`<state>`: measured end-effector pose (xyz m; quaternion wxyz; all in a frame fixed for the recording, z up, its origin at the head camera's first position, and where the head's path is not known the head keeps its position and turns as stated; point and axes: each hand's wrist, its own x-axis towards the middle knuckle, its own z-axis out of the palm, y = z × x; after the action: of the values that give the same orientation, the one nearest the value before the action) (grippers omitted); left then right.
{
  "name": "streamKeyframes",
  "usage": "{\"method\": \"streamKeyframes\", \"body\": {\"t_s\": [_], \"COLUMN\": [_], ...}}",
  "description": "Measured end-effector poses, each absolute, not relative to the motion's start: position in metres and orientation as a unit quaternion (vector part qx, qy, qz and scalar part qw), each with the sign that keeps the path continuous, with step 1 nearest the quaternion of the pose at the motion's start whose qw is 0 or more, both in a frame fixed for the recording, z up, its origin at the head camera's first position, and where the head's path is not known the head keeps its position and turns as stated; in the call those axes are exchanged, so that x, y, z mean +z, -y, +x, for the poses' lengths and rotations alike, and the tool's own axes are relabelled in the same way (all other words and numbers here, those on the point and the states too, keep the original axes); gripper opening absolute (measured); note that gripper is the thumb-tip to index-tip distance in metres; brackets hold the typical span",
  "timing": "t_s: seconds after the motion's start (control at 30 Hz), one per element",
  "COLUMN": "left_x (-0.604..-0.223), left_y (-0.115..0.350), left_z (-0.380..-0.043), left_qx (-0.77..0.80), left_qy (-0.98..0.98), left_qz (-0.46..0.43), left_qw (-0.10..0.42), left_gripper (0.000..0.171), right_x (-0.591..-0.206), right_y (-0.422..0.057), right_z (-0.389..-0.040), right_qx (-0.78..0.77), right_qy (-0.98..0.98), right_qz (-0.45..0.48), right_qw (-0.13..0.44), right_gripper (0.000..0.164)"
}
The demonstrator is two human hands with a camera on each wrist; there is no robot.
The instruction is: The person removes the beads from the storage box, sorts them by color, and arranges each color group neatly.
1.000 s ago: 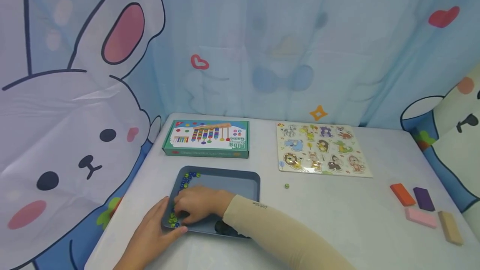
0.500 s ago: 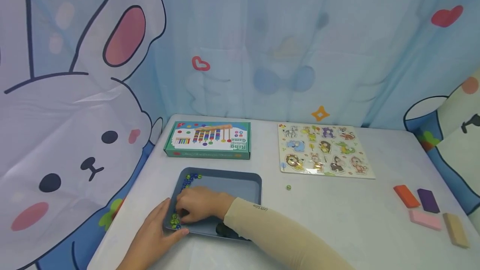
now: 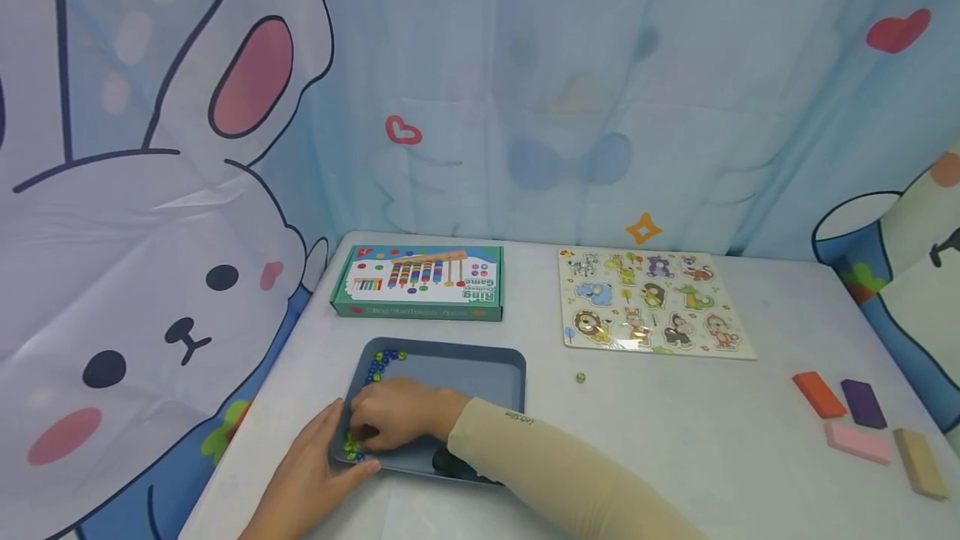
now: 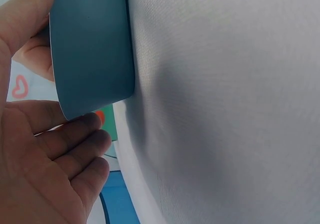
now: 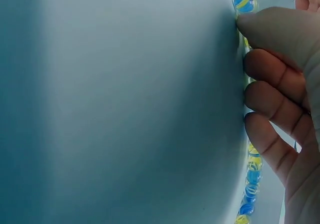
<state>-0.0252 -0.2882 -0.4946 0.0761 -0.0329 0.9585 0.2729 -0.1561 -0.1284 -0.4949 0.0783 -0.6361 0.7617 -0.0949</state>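
A grey-blue tray [image 3: 465, 365] lies on the table with green and blue glass marbles [image 3: 375, 367] lined along its left wall. At its near left corner is my left hand [image 3: 303, 473], thumb along the near rim and loosely straight fingers against the outer left wall [image 4: 95, 48]. My right hand [image 3: 401, 413] is inside the tray, over the marble row, with bent fingers. In the right wrist view its thumb touches a blue-and-yellow marble [image 5: 245, 2]. The index finger is hidden there, so a pinch cannot be confirmed. More marbles [image 5: 252, 176] line the wall below the fingers.
One green marble [image 3: 581, 377] lies outside the tray. Behind stand a ring game box [image 3: 417, 282] and an animal puzzle board [image 3: 652, 300]. Orange [image 3: 819, 394], purple [image 3: 864, 403], pink [image 3: 858, 443] and tan blocks [image 3: 920, 463] lie at right. A dark object [image 3: 450, 463] shows under the right wrist.
The head view shifts slightly, so the whole scene sits a little lower and further right. Both hands keep nearly the same place at the tray.
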Motion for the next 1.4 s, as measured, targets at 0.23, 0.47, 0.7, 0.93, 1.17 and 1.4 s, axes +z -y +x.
{"method": "streamKeyframes", "body": {"t_s": [0.23, 0.47, 0.7, 0.93, 1.17, 1.4], "left_x": [-0.494, -0.497, -0.494, -0.493, -0.493, -0.495], "left_y": [0.288, 0.288, 0.286, 0.286, 0.286, 0.287], "left_z": [-0.025, -0.024, -0.023, -0.025, -0.027, -0.027], "left_qx": [0.270, 0.263, 0.246, 0.253, 0.251, 0.249], "left_qy": [-0.959, -0.962, -0.966, -0.964, -0.962, -0.962], "left_qz": [-0.036, -0.034, -0.041, -0.034, -0.052, -0.055], "left_qw": [0.081, 0.069, 0.071, 0.073, 0.097, 0.103], "left_gripper": [0.128, 0.129, 0.130, 0.132, 0.135, 0.134], "right_x": [-0.498, -0.497, -0.477, -0.455, -0.440, -0.436], "right_y": [0.129, 0.125, 0.103, 0.066, 0.029, -0.011], "right_z": [-0.158, -0.161, -0.173, -0.183, -0.189, -0.196], "right_qx": [-0.087, -0.100, -0.163, -0.207, -0.254, -0.276], "right_qy": [-0.755, -0.758, -0.780, -0.808, -0.826, -0.835], "right_qz": [-0.646, -0.640, -0.602, -0.551, -0.503, -0.472], "right_qw": [0.076, 0.077, 0.059, 0.010, -0.017, -0.063], "right_gripper": [0.015, 0.013, 0.015, 0.012, 0.014, 0.010]}}
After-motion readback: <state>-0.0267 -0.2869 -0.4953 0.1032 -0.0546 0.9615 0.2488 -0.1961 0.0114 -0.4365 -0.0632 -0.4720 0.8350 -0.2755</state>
